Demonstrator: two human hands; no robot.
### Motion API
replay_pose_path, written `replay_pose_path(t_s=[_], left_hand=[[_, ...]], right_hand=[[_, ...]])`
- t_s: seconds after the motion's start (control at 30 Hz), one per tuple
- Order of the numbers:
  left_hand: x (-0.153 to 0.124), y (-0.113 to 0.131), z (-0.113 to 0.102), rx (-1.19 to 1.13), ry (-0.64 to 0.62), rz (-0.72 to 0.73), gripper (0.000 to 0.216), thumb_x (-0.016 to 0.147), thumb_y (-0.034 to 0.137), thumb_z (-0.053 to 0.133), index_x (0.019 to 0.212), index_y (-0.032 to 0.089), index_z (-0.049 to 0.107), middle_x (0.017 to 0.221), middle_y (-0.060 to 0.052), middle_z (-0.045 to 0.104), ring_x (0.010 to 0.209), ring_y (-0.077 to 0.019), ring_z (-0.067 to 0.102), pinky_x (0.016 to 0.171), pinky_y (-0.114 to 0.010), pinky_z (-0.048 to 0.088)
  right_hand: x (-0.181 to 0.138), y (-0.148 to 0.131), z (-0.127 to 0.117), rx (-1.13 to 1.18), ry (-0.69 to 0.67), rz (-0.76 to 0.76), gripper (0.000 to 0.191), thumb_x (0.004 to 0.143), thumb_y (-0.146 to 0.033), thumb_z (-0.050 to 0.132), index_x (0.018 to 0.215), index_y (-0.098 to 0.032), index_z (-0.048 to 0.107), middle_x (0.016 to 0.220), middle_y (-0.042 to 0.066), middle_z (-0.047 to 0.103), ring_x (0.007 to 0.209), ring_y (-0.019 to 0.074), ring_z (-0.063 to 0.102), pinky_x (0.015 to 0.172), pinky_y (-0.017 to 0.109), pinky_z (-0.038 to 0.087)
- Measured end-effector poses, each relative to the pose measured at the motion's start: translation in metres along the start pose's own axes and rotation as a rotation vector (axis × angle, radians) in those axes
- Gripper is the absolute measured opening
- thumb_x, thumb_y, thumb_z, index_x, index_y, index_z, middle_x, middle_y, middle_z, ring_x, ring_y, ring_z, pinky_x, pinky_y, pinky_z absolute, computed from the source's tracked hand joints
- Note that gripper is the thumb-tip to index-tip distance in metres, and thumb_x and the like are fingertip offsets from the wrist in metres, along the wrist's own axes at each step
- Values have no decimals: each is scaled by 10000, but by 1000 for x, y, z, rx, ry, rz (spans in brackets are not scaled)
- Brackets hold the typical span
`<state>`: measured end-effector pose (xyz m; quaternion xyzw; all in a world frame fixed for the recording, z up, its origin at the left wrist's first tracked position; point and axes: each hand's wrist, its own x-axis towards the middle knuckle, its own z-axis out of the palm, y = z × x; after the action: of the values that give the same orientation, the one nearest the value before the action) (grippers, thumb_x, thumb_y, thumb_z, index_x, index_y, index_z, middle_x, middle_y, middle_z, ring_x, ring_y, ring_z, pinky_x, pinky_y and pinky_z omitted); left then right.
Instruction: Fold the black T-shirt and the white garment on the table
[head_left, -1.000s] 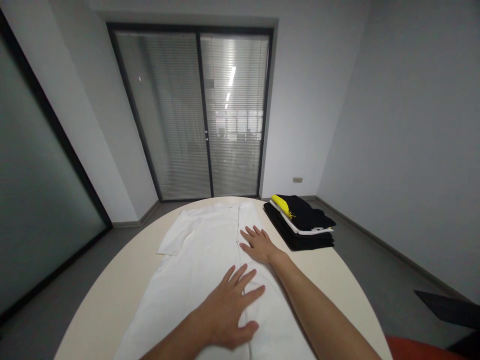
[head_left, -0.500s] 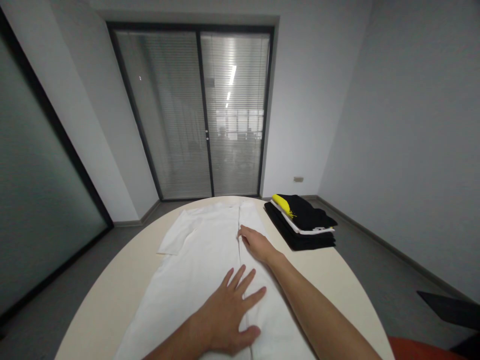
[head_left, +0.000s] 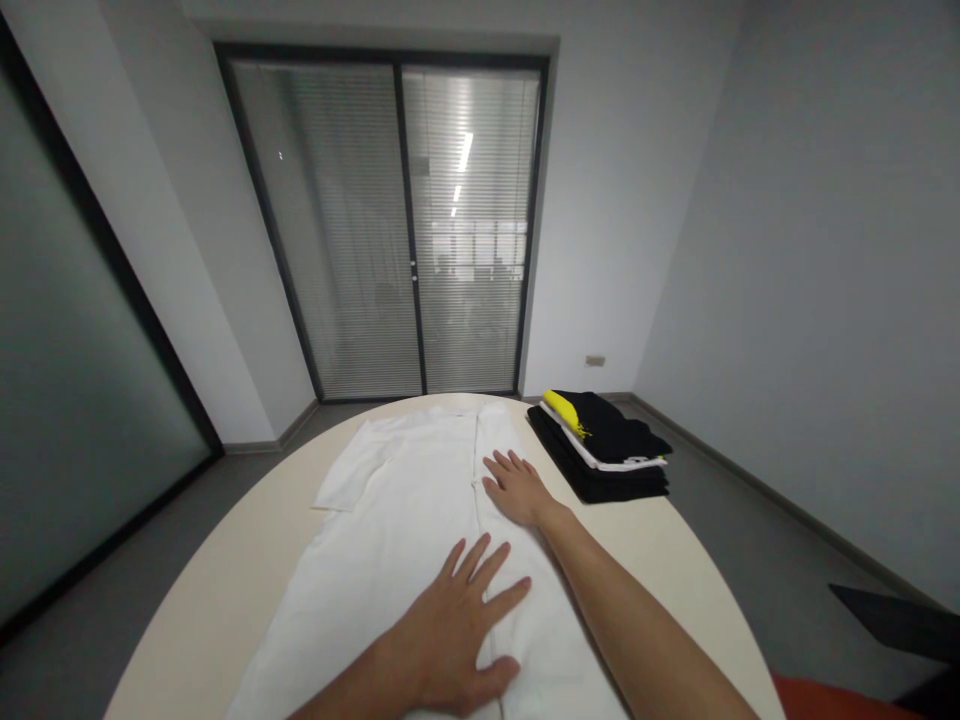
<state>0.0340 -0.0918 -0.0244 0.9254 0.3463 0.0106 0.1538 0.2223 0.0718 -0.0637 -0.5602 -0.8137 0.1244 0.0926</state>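
Note:
A white shirt [head_left: 397, 510] lies spread lengthways on a round beige table [head_left: 225, 590], its right side folded over to the middle and one short sleeve sticking out to the left. My left hand [head_left: 457, 630] presses flat on the near part of the fold, fingers spread, open. My right hand [head_left: 514, 487] rests flat further up on the folded edge, fingers stretched out, open. Neither hand holds anything.
A stack of folded clothes [head_left: 600, 445], black with white and yellow, sits at the table's far right edge. Glass doors with blinds [head_left: 397, 230] stand behind the table. An orange seat [head_left: 825, 700] shows at the bottom right, a dark object [head_left: 892, 615] beside it.
My right hand curled its fingers at the fold half a second ago and now lies flat again. My left hand has hardly moved.

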Motion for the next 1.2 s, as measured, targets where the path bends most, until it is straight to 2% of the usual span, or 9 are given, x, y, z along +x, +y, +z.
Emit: replay_pose_path(t_s=[0.1, 0.2, 0.37, 0.57, 0.67, 0.83, 0.97, 1.1, 1.2], left_hand=[[0, -1, 1, 12, 4, 16, 850, 869, 433, 630, 1592, 320, 195, 1667, -98, 59, 1514, -406, 18, 1178, -681, 98], [1, -7, 6, 50, 11, 34, 855, 879, 465, 624, 1594, 326, 176, 1666, -106, 63, 1514, -415, 38, 1171, -687, 130], [11, -32, 38, 224, 134, 153, 857, 935, 656, 473, 1607, 317, 63, 1659, -144, 69, 1498, -438, 154, 1139, -685, 240], [26, -55, 75, 525, 349, 189, 650, 1038, 352, 416, 1601, 329, 92, 1600, -153, 306, 1410, -378, 409, 1091, -581, 390], [29, -57, 80, 468, 322, 177, 618, 1044, 338, 388, 1591, 366, 102, 1590, -134, 336, 1403, -377, 421, 1090, -594, 395], [31, -57, 79, 250, 181, 136, 620, 1053, 362, 333, 1577, 447, 11, 1629, -106, 218, 1457, -408, 306, 1101, -674, 347], [31, -56, 77, 194, 161, 124, 648, 1047, 363, 369, 1572, 466, 4, 1634, -95, 189, 1462, -418, 284, 1109, -691, 322], [29, -55, 72, 200, 170, 134, 640, 1049, 372, 366, 1578, 448, 13, 1636, -99, 182, 1465, -423, 277, 1104, -695, 318], [26, -53, 63, 163, 136, 138, 627, 1045, 411, 370, 1584, 436, 50, 1645, -102, 137, 1473, -437, 242, 1104, -713, 297]], right_hand=[[9, 2, -3, 4, -9, 45, 582, 1015, -459, 241, 1548, -261, 363, 1647, 52, 250, 1523, 277, 163, 1199, 476, 139], [26, 5, -6, -32, -66, 95, 644, 998, -456, 277, 1586, -194, 264, 1666, 105, 159, 1534, 274, 116, 1206, 478, 111], [63, 13, -10, -77, -124, 162, 754, 994, -586, 197, 1610, -155, 143, 1675, 134, 37, 1543, 265, 7, 1217, 477, 16], [107, 32, -8, -104, -72, 183, 821, 952, -725, 140, 1613, -237, 142, 1680, 113, 20, 1540, 293, -8, 1207, 501, -14], [128, 44, -8, -102, -64, 201, 890, 901, -800, 220, 1609, -264, 157, 1680, 115, 34, 1532, 349, 4, 1194, 548, -5], [153, 55, -7, -113, -67, 221, 978, 817, -872, 330, 1598, -297, 204, 1681, 105, 61, 1509, 439, 32, 1160, 632, -8], [151, 50, -9, -195, 13, 176, 899, 874, -798, 340, 1577, -239, 287, 1659, 147, 163, 1511, 408, 67, 1161, 613, 20], [131, 31, -17, -209, 146, 88, 744, 931, -711, 346, 1389, -159, 545, 1482, 212, 453, 1368, 393, 357, 1105, 548, 237], [112, 17, -23, -172, 201, 73, 626, 1004, -591, 254, 1273, -156, 614, 1331, 201, 565, 1247, 353, 463, 1021, 481, 351]])
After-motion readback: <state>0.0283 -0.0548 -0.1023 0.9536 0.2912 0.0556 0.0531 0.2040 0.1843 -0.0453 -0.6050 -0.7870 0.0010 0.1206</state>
